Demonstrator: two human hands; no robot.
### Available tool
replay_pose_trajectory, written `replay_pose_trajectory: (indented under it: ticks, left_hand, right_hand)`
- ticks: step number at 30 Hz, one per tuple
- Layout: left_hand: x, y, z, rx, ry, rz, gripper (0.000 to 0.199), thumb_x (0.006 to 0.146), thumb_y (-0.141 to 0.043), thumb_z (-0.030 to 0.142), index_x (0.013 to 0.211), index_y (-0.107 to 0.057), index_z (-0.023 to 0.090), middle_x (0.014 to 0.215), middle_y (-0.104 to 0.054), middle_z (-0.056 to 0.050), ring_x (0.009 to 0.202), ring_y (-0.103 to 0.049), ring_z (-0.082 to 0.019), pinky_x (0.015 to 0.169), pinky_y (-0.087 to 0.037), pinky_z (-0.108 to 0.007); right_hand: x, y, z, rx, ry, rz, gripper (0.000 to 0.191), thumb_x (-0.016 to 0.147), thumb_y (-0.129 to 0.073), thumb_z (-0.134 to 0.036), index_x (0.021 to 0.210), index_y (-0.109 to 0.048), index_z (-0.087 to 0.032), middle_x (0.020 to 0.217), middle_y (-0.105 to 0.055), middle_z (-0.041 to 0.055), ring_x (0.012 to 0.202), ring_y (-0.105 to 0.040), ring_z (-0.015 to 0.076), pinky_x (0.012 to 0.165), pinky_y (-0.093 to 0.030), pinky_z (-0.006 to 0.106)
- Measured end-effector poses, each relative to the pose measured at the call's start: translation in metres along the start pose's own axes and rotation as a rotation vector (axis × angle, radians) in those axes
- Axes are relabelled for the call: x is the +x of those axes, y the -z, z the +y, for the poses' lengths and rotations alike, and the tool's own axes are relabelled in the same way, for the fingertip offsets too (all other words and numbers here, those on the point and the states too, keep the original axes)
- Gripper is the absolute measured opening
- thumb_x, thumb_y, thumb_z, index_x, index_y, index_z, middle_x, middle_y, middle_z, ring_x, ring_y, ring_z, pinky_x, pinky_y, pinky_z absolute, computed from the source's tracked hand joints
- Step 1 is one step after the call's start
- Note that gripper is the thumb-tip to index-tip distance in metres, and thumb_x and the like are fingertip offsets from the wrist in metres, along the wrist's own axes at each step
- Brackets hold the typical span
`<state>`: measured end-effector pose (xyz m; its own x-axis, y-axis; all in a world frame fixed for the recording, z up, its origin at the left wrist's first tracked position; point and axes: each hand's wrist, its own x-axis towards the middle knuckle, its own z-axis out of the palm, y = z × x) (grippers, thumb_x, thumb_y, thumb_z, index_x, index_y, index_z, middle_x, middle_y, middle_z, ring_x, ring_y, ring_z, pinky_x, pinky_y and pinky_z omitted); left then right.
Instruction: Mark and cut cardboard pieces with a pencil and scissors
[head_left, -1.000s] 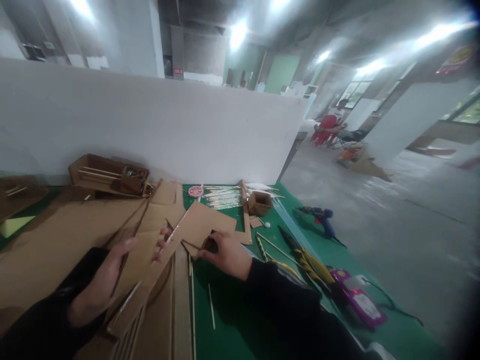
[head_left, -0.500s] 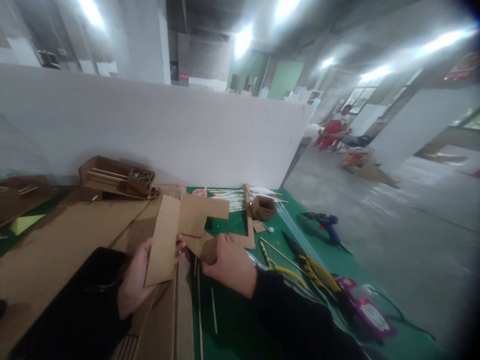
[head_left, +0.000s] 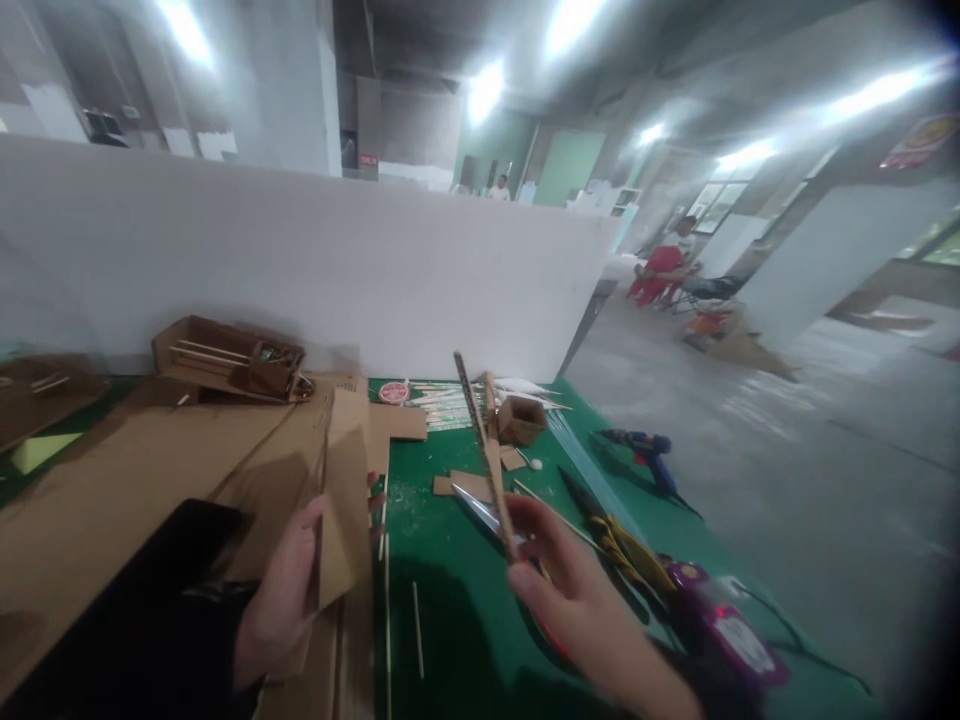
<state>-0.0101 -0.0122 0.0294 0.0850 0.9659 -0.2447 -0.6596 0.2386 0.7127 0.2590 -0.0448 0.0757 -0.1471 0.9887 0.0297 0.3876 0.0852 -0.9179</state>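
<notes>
My left hand (head_left: 289, 585) is closed on a flat cardboard piece (head_left: 346, 500), thumb on the near side and fingertips showing past its right edge. Between the thumb and fingers of my right hand (head_left: 559, 575) is a cardboard strip (head_left: 480, 440), turned edge-on so its corrugated edge shows. Behind and below that hand is a pair of scissors (head_left: 474, 508) with silver blades and a red handle, partly hidden by the hand. I cannot tell whether the fingers touch the scissors.
Large cardboard sheets (head_left: 150, 470) cover the left of the green table (head_left: 442, 610). A cardboard assembly (head_left: 232, 360) stands by the white partition (head_left: 300, 250). To the right are a small cardboard box (head_left: 523, 418), pliers (head_left: 626, 545), a blue glue gun (head_left: 645, 450) and a purple device (head_left: 731, 620).
My right hand has moved right and nearer, away from the left hand, now with the strip raised edge-on. The left hand's cardboard piece has shifted slightly right and turned. The scissors are uncovered.
</notes>
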Motion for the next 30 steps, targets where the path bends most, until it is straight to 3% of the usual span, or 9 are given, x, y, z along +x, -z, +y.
replay_pose_trajectory:
  ticks: [4,7,11,14,17,19,22,26,30]
  left_hand:
    - [-0.003,-0.021,-0.03,0.234,-0.021,-0.046,0.045,0.09,-0.058,0.044,0.129,-0.062,0.021,0.135,-0.063,-0.006,0.136,-0.046,-0.029,0.116,-0.035,-0.041]
    - [-0.001,-0.021,-0.047,0.42,-0.154,-0.167,0.062,0.094,-0.05,0.053,0.149,-0.038,0.025,0.153,-0.043,-0.006,0.145,-0.033,-0.026,0.122,-0.022,-0.042]
    - [0.0,-0.014,-0.055,0.675,-0.214,-0.256,0.074,0.097,-0.046,0.053,0.157,-0.011,0.028,0.161,-0.027,-0.007,0.148,-0.025,-0.025,0.122,-0.019,-0.043]
    - [0.001,-0.01,-0.055,0.763,-0.219,-0.28,0.067,0.1,-0.039,0.051,0.157,-0.01,0.031,0.164,-0.016,-0.003,0.151,-0.014,-0.023,0.124,-0.012,-0.042]
    - [0.0,-0.009,-0.055,0.813,-0.221,-0.298,0.065,0.1,-0.039,0.05,0.156,-0.015,0.029,0.165,-0.012,-0.004,0.152,-0.008,-0.025,0.124,-0.01,-0.044]
    - [-0.001,-0.009,-0.056,0.847,-0.229,-0.302,0.066,0.099,-0.04,0.05,0.156,-0.014,0.028,0.165,-0.011,-0.005,0.152,-0.005,-0.027,0.124,-0.008,-0.047]
    - [-0.005,-0.007,-0.061,0.928,-0.235,-0.321,0.067,0.099,-0.039,0.05,0.156,-0.014,0.027,0.165,-0.011,-0.006,0.152,-0.004,-0.029,0.123,-0.004,-0.052]
    - [-0.009,-0.002,-0.069,1.063,-0.233,-0.389,0.067,0.098,-0.038,0.051,0.156,-0.012,0.03,0.166,-0.005,-0.005,0.151,0.0,-0.033,0.121,-0.007,-0.056]
    - [-0.011,-0.002,-0.072,1.137,-0.259,-0.487,0.072,0.098,-0.042,0.048,0.157,-0.006,0.029,0.165,-0.006,-0.009,0.15,-0.011,-0.035,0.12,-0.016,-0.056]
  right_hand:
    - [0.017,-0.071,0.008,0.128,0.062,-0.145,0.057,0.078,-0.069,-0.025,0.132,-0.051,-0.02,0.13,-0.063,0.0094,0.115,-0.06,0.0268,0.099,-0.047,0.043]
    - [0.025,-0.092,0.012,0.189,0.134,-0.168,0.06,0.076,-0.071,-0.018,0.133,-0.052,-0.023,0.13,-0.064,0.0069,0.116,-0.06,0.0257,0.101,-0.046,0.042]
    - [0.028,-0.086,0.019,0.228,0.105,-0.193,0.056,0.075,-0.075,-0.02,0.128,-0.058,-0.021,0.13,-0.065,0.007,0.119,-0.059,0.0261,0.106,-0.043,0.043]
    - [0.028,-0.078,0.023,0.21,0.044,-0.241,0.053,0.074,-0.077,-0.024,0.124,-0.062,-0.019,0.123,-0.068,0.0078,0.115,-0.062,0.0269,0.103,-0.046,0.043]
    - [0.03,-0.066,0.024,0.146,0.009,-0.323,0.071,0.067,-0.085,-0.036,0.131,-0.058,-0.019,0.129,-0.064,0.0111,0.122,-0.057,0.0315,0.108,-0.04,0.05]
    - [0.034,-0.056,0.024,0.174,0.024,-0.282,0.088,0.066,-0.084,-0.047,0.142,-0.046,-0.021,0.14,-0.055,0.0134,0.132,-0.048,0.0332,0.113,-0.032,0.055]
    - [0.044,-0.043,0.019,0.313,0.105,-0.087,0.098,0.072,-0.075,-0.062,0.15,-0.028,-0.025,0.151,-0.042,0.0139,0.14,-0.037,0.0316,0.115,-0.026,0.057]
    - [0.057,-0.045,-0.002,0.516,0.218,-0.105,0.106,0.068,-0.079,-0.062,0.151,-0.022,-0.03,0.147,-0.046,0.0119,0.134,-0.045,0.0292,0.111,-0.036,0.051]
    - [0.058,-0.061,-0.023,0.58,0.182,-0.058,0.086,0.069,-0.081,-0.05,0.14,-0.036,-0.031,0.12,-0.056,0.0073,0.107,-0.06,0.026,0.086,-0.056,0.043]
